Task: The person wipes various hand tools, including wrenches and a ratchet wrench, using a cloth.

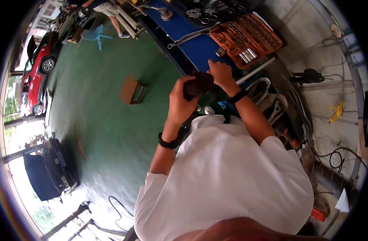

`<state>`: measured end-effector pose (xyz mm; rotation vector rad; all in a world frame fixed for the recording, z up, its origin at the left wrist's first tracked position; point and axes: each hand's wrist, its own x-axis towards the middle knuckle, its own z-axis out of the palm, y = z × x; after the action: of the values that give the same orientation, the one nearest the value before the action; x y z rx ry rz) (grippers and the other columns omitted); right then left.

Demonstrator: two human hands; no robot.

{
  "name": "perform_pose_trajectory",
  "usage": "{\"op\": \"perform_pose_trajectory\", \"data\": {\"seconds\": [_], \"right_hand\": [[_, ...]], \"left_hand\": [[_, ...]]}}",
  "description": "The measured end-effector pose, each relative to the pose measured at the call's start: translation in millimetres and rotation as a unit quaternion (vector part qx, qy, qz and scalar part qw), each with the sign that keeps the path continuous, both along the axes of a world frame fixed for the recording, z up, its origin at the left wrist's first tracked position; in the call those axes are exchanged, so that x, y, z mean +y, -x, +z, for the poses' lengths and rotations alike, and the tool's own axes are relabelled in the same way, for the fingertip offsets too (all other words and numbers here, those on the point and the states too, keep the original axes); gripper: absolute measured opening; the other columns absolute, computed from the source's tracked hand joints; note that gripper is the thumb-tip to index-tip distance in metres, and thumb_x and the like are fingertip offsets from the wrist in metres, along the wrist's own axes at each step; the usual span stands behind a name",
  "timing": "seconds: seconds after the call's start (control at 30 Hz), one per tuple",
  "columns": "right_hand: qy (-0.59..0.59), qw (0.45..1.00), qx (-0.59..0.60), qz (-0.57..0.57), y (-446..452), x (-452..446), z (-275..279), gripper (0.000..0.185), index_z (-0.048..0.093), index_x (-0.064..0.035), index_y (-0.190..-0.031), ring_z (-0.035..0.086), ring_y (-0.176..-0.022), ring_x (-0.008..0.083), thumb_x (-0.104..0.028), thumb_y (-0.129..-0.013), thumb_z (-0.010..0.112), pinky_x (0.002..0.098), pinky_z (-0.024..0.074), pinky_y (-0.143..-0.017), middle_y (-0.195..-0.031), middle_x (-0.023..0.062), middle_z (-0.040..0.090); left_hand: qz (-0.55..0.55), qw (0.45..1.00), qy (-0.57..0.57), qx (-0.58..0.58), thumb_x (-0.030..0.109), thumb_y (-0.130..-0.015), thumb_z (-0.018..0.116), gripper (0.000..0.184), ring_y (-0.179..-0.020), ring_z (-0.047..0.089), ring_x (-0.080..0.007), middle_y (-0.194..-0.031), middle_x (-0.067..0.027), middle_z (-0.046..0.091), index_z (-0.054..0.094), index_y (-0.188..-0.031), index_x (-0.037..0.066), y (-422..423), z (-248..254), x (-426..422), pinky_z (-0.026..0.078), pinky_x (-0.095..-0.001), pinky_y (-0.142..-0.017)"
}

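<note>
My left hand (180, 102) is wrapped around a dark maroon rounded object (198, 85), held up in front of my waist. Its kind is hard to make out. On the other side of it, my right hand (223, 76) is closed, with the fingers curled at the object's edge. Whether those fingers grip the object or a small thing hidden inside them does not show. Just beyond my right hand lies an orange socket set case (222, 37) with several sockets, on a blue-topped workbench (196, 50). A loose metal socket (220, 52) is beside the case.
Long wrenches (192, 37) lie across the bench. On the green floor (99, 116) stands a small brown stool (130, 90); a blue plastic stool (98, 35) is farther off, near another person's leg (115, 25). A red car (38, 74) is at the far left. Cables hang along the right wall.
</note>
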<state>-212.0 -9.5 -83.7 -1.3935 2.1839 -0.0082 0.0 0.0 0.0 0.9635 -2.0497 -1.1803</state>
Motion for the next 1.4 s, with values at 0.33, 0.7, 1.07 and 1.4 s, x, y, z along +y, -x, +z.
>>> {"op": "perform_pose_trajectory", "data": {"seconds": [0.33, 0.7, 1.07, 1.4], "right_hand": [[0.323, 0.679, -0.658, 0.043, -0.4, 72.0, 18.5, 0.064, 0.039, -0.0045, -0.145, 0.048, -0.13, 0.0157, -0.017, -0.091, 0.07, 0.0305, 0.0389, -0.109, -0.148, 0.0079, 0.044], [0.358, 0.857, -0.359, -0.094, 34.4, 81.5, 41.2, 0.052, 0.049, -0.0048, -0.126, 0.061, -0.11, 0.0216, -0.01, -0.08, 0.073, 0.0341, 0.0489, -0.094, -0.124, 0.0116, 0.06], [0.283, 0.93, -0.002, -0.235, -2.8, 112.1, -34.1, 0.071, 0.048, -0.0138, -0.135, 0.049, -0.125, 0.0439, -0.007, -0.072, 0.08, 0.048, 0.0479, -0.101, -0.136, 0.022, 0.048], [0.292, 0.909, 0.044, -0.295, 8.8, 106.5, -51.7, 0.072, 0.049, -0.0162, -0.136, 0.042, -0.131, 0.0455, -0.003, -0.072, 0.08, 0.0497, 0.0425, -0.108, -0.14, 0.0248, 0.041]], "left_hand": [[-0.013, 0.999, -0.037, -0.011, 0.012, -0.083, 0.072, 0.055, -0.122, 0.053, -0.0368, -0.133, -0.0197, 0.053, 0.048, -0.132, 0.007, 38.0, -18.3, -0.9, 0.043, -0.0441, -0.1], [-0.286, 0.928, 0.193, -0.143, 0.026, -0.083, 0.071, 0.047, -0.119, 0.054, -0.0368, -0.128, -0.0165, 0.057, 0.06, -0.127, 0.011, 61.1, -10.5, -125.2, 0.042, -0.0492, -0.098], [-0.121, 0.946, 0.2, -0.226, 0.035, -0.089, 0.068, 0.034, -0.099, 0.063, -0.0388, -0.104, -0.0185, 0.065, 0.064, -0.109, 0.008, 107.3, -105.2, -258.7, 0.052, -0.0502, -0.082], [-0.225, 0.926, 0.227, -0.201, 0.025, -0.096, 0.06, 0.023, -0.088, 0.06, -0.0454, -0.095, -0.0233, 0.061, 0.054, -0.098, 0.003, 131.6, -125.3, -284.9, 0.049, -0.053, -0.075]]}}
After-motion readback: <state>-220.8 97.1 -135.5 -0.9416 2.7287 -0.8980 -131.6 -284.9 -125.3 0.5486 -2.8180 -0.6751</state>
